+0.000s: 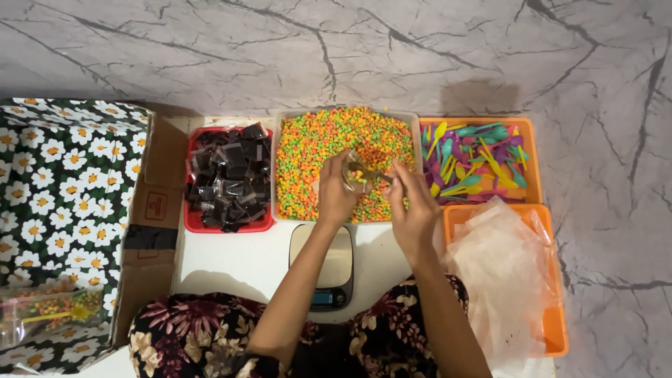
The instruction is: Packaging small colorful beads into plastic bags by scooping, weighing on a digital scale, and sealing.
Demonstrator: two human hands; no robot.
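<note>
Overall, floor is grey-white marble w/ dark veins (490, 49), filling top and right of frame. A low white work surface (231, 255) sits at centre, carrying the trays. Person sits at bottom centre, floral garment over the lap (189, 329).

Layout, left to right:
- Cardboard box (150, 203) at left, lined w/ black daisy-print fabric (63, 182); a filled clear packet w/ yellow spoon (49, 311) lies at lower left.
- Red tray (196, 222) w/ dark sachets (227, 175), centre-left.
- Clear tub (280, 115) of multicolour pellets (315, 147) (orange, green, yellow), centre top.
- Orange tray (533, 161) w/ coloured plastic spoons (476, 157), upper right.
- 2nd orange tray (556, 329) below it, holding a stack of clear plastic bags (504, 273).
- Small digital scale (329, 269), centre, just below the tub, between the forearms.

Hands:
- Left hand (334, 192) is over the tub's lower edge, fingers wrapped firmly around a small clear cup (355, 171) w/ a few pellets inside. Cup is tilted, held above the pellets.
- Right hand (413, 210) is just beside it, to the right; fingers pinched together on the handle of a spoon (371, 173) whose bowl end reaches into the cup's mouth. Spoon colour hard to tell, looks brownish.
- Hands near each other, not touching.
</note>
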